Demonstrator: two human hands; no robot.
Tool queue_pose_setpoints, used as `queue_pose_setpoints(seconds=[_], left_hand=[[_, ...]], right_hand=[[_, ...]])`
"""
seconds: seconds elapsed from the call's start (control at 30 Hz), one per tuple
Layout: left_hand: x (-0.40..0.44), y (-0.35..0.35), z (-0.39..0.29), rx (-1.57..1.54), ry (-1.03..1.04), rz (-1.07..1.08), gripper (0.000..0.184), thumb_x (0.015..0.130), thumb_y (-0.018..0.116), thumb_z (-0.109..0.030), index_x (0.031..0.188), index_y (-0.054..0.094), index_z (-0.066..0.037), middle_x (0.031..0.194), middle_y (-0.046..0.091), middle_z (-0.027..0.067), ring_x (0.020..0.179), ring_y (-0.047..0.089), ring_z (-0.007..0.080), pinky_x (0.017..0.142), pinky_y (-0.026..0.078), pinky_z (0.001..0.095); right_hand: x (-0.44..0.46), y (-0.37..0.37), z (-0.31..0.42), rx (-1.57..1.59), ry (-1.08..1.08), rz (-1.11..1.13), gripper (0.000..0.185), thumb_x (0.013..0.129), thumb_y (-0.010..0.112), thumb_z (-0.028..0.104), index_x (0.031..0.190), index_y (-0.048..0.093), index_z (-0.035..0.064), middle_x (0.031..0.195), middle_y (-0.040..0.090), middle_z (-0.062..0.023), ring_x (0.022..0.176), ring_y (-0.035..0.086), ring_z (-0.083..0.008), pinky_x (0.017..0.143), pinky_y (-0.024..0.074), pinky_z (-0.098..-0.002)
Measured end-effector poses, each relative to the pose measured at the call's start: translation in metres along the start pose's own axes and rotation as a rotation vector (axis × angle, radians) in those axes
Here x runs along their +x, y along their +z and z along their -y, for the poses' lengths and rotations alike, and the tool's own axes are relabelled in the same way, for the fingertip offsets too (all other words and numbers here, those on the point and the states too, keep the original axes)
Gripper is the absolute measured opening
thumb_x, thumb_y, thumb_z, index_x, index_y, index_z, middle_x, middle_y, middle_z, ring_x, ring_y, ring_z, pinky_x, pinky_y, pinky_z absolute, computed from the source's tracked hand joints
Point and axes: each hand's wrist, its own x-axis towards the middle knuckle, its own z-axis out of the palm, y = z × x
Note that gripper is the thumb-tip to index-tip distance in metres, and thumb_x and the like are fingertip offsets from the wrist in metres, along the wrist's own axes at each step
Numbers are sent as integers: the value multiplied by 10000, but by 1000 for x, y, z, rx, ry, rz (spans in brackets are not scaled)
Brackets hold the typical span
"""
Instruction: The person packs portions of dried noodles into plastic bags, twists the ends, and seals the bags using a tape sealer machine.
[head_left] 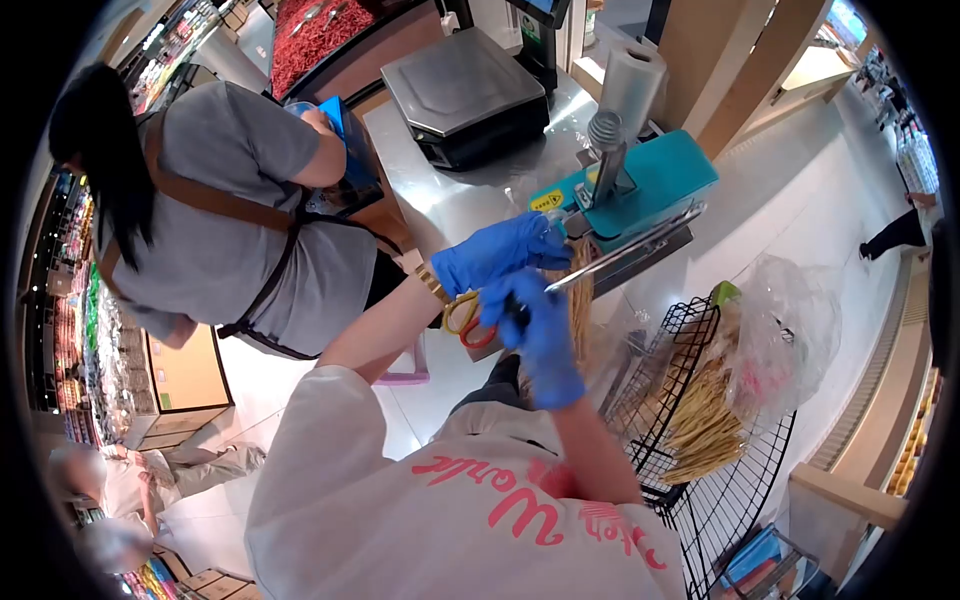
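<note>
Both my hands wear blue gloves. My right hand is closed round the black handle of a metal lever, which runs up along the teal bench machine. My left hand is at the machine's front edge with its fingers curled; what they hold, if anything, is hidden. Just beyond my hands, long pale-yellow dried sticks hang below the machine. A pair of scissors with yellow and red handles shows beneath my left wrist, partly covered.
A black wire basket at right holds more dried sticks and a clear plastic bag. Behind stand a scale on a steel counter and a bag roll. A co-worker in grey stands close at left.
</note>
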Motion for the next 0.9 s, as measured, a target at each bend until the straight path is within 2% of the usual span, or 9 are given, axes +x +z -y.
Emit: queue_pose_setpoints(seconds=[0.1,0.2,0.37,0.47,0.53,0.67,0.73,0.83,0.9], left_hand=[[-2,-4,-24,-51,-284,-52,471,943,415,-308,1288,324,-1,1240,454,253,1155,468,337,974,380,418],[8,-26,-22,-109,-281,27,478,943,413,-308,1294,319,3,1252,433,276,1169,455,355,977,379,426],[20,-46,-33,-88,-310,116,466,952,395,-249,1297,288,47,1252,423,294,1179,439,373,1000,365,401],[17,-45,-31,284,-186,193,457,955,386,-224,1292,280,67,1243,420,309,1176,440,377,1014,353,391],[17,-44,-27,-113,-270,104,449,953,393,-226,1283,301,63,1253,410,309,1156,460,376,1011,360,390],[17,-29,-33,25,-158,97,466,940,429,-260,1276,317,42,1221,465,231,1155,461,379,1007,365,394],[12,-26,-27,15,-160,86,405,940,431,-258,1223,395,30,1148,523,161,1069,542,302,940,427,336],[7,-16,-32,335,-127,-166,280,926,468,-309,976,561,-50,846,553,34,680,528,128,662,451,233],[3,-12,-33,313,-79,11,291,921,473,-326,962,559,-51,815,560,37,670,529,119,619,437,218]], right_hand=[[8,4,-4,33,149,-37,188,871,499,137,725,581,50,616,574,-31,411,388,-20,381,270,-154],[13,-8,-36,-59,198,12,209,885,493,151,734,584,38,628,583,-36,420,394,-8,384,271,-150],[28,-33,-110,-158,225,-86,183,866,531,131,743,572,2,650,582,-28,569,540,-74,551,452,-223],[34,-60,-157,-219,228,-68,189,862,537,134,731,570,1,633,574,-20,567,545,-76,545,453,-227],[38,-73,-165,-236,177,-65,203,861,534,148,719,569,8,631,570,-18,560,548,-78,539,444,-231],[31,-36,-104,-358,235,-65,193,852,528,145,706,578,29,573,564,-14,481,504,-70,465,397,-207],[23,-15,-53,-130,192,17,288,874,502,254,647,557,86,561,564,-13,408,413,-30,369,275,-171],[29,2,61,-161,176,-1,362,872,456,339,639,565,85,534,547,-30,374,373,-39,353,231,-167],[32,-5,80,-192,109,33,379,873,441,353,631,563,87,525,541,-37,367,366,-42,351,226,-165]])
